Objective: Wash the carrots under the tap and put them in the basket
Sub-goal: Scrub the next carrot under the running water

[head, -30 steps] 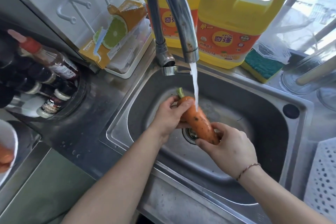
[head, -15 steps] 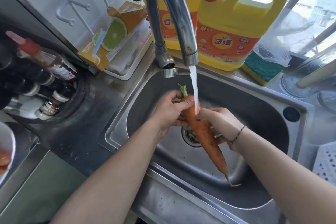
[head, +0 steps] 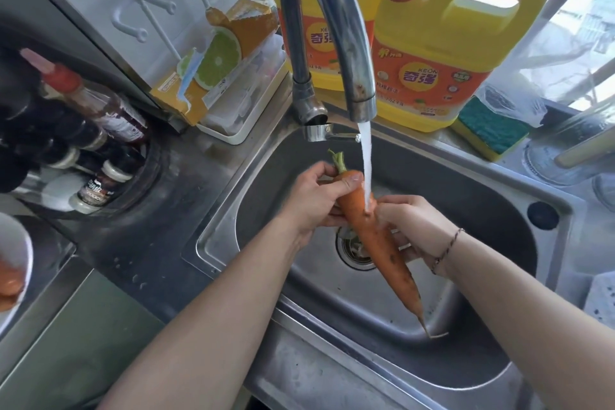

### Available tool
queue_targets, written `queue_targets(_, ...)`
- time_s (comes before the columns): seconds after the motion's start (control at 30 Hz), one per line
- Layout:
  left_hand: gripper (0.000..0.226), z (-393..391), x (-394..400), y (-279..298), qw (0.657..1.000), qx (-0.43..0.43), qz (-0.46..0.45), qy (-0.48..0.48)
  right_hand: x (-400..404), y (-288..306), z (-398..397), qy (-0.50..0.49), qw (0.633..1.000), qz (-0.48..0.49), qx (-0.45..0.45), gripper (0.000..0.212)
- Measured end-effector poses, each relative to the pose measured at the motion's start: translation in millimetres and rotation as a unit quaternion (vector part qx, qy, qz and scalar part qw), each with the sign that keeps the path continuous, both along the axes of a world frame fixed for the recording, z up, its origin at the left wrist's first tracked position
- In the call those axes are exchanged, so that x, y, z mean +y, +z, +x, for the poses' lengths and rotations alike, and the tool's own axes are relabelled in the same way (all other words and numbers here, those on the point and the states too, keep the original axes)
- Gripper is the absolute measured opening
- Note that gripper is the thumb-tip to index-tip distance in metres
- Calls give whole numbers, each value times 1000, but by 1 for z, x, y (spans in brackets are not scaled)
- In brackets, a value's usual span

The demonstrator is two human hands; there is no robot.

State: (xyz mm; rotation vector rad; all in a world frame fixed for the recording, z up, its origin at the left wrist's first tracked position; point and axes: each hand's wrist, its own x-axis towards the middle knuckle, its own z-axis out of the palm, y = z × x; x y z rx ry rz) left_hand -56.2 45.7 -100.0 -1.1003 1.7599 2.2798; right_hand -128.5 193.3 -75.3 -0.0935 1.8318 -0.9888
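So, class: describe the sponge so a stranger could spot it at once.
Start at the steel sink and look to its back rim, right of the tap. Beside the right-hand yellow detergent jug lies the sponge: flat, with a green top and a yellow underside, the only green-and-yellow block there.

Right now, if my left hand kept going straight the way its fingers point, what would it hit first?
Most likely the water stream: the left hand already holds the carrot near its top, fingers pointing toward it. Depth is unclear.
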Motion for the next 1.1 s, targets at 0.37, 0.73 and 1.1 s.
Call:
queue_targets(0.37, 22, 1, -3, 1, 1000, -13, -8, 7, -8, 3, 4, -20, 1000, 3, -2, 21)
queue_targets(0.73, 22, -1, -1, -2, 1000, -17, -14, 23, -8, 3, 1, -14, 1000, 8, 15, 21)
queue_targets(1.1, 23, 1, 7, 0, 999, -25, -10, 26, -5, -2, 0, -9, 999, 26, 19, 29)
